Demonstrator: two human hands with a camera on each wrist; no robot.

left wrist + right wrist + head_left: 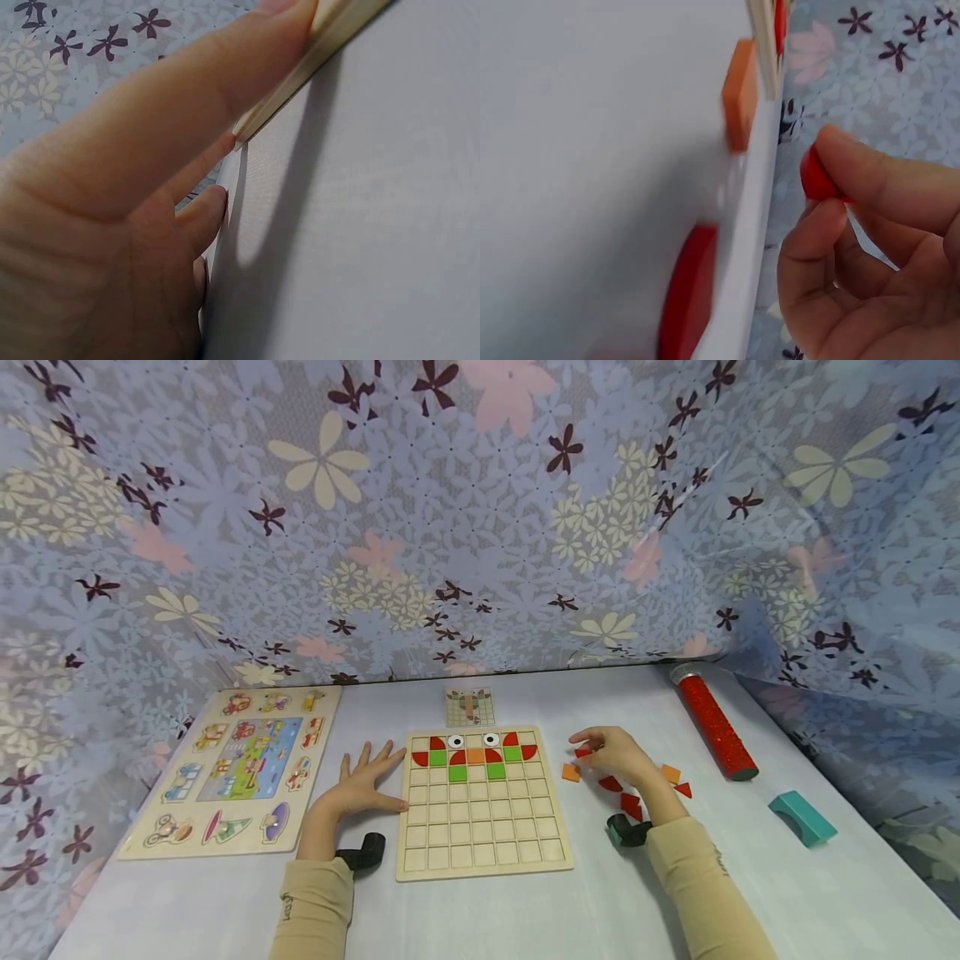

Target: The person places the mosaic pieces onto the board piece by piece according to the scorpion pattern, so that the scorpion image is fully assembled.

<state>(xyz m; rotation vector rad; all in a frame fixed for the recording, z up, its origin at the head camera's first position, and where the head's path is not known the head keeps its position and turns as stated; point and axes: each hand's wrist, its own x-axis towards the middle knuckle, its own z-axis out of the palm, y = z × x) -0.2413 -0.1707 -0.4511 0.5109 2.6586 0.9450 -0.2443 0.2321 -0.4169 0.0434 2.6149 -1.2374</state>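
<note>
My left hand (363, 789) lies with spread fingers at the left edge of a wooden grid board (480, 839); its thumb and a fingertip touch that edge. In the board's upper rows sit red, green and orange pieces and two eye pieces (491, 740). To the right of the board, my right hand (617, 756) pinches a small red piece (817, 176) between thumb and finger, raised off the table. Below it lie an orange square (572, 772) and a curved red piece (610, 784). The fingers partly cover the held piece, so its full outline is hidden.
A small pattern card (470, 707) stands behind the board. More red pieces (632, 807), an orange square (671, 773) and a red triangle (684, 790) lie around the right forearm. Farther right are a glittery red tube (716, 727) and a teal arch block (802, 818). A picture puzzle (176, 785) lies left.
</note>
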